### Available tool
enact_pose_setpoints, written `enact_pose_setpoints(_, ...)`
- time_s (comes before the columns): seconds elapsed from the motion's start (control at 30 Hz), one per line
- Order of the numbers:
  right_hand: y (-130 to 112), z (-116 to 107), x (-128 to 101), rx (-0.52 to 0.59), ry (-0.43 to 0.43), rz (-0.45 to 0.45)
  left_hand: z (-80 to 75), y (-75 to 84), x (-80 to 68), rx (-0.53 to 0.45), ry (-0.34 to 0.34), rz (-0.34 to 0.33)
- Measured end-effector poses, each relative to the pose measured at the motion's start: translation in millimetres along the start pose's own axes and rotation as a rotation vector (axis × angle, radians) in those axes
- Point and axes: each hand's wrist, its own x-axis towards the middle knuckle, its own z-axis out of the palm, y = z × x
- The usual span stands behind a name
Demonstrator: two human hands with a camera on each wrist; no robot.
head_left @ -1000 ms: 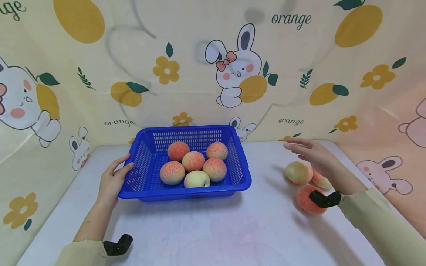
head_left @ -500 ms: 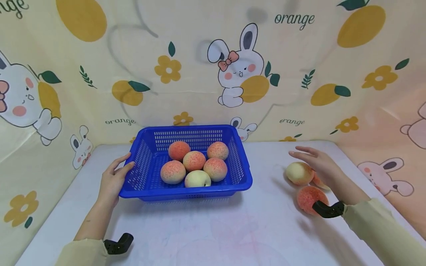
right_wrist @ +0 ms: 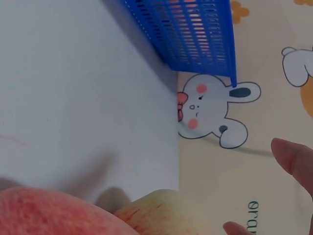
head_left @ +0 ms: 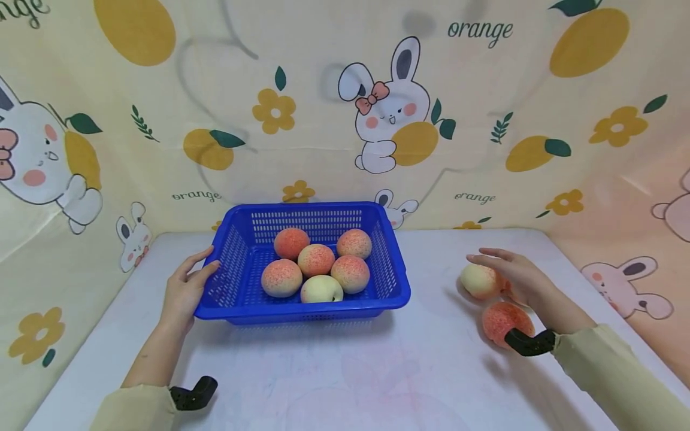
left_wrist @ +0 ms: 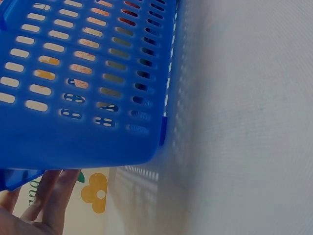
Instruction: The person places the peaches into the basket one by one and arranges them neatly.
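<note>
Blue perforated plastic forms the rectangular, open-topped basket (head_left: 302, 311), which stands on the smooth white tabletop (head_left: 345, 371), left of the middle in the head view; the person's left hand (head_left: 182, 296) is clamped on its left rim, thumb over the edge and fingers outside, the fingers showing below the rim in the left wrist view; five round, red-speckled peaches (head_left: 315, 260) and one round, pale yellow-green peach (head_left: 321, 289) lie inside, close together, the pale one nearest the front wall.

Well apart to the right, the person's right hand (head_left: 525, 278) is over a small group of fruit, thumb and fingers apart and clamped on nothing; whether it touches any fruit I cannot tell; below it lie a round, pale yellow peach (head_left: 480, 281), a round, deep-red peach (head_left: 507, 323) nearer the viewer, and an orange-red fruit (head_left: 511, 293) mostly hidden by the hand; beige cloth sleeves (head_left: 614, 371) cover both forearms; cream fabric printed with rabbits and oranges, the backdrop (head_left: 323, 36), hangs behind.
</note>
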Motion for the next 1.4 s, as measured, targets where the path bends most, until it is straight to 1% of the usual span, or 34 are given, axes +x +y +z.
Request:
enact_pose_setpoints(0.13,2,3,3,0.031,-0.007,-0.003,-0.5,-0.5,1.0,-0.006,-0.007,0.005)
enact_pose_setpoints(0.3,6,7,7,0.063,-0.046,-0.029,-0.9,0.2,0.8,0.008,-0.01,0.004)
enact_pose_setpoints(0.53,14,14,15,0.054,-0.075,-0.118,-0.4,0.9,0.2,0.019,-0.006,-0.003)
enact_pose_setpoints(0.63,14,19,17,0.048,-0.083,-0.134,0.2,0.6,-0.3,0.008,-0.001,0.0)
enact_pose_setpoints(0.83,11,24,19,0.041,-0.057,-0.117,0.5,-0.8,-0.4,0.009,-0.004,-0.009)
enact_pose_setpoints(1.0,13,26,22,0.069,-0.044,-0.102,0.0,-0.8,0.0,0.016,-0.007,-0.008)
enact_pose_setpoints(1.13,12,30,21,0.092,-0.051,-0.139,0.1,-0.2,-0.1,0.017,-0.009,-0.007)
enact_pose_setpoints(1.3,6,35,17,0.089,-0.049,-0.198,0.4,0.6,-0.5,0.005,-0.003,-0.007)
enact_pose_setpoints(1.4,2,37,15,0.098,-0.052,-0.212,0.6,1.0,-0.5,0.001,-0.001,-0.004)
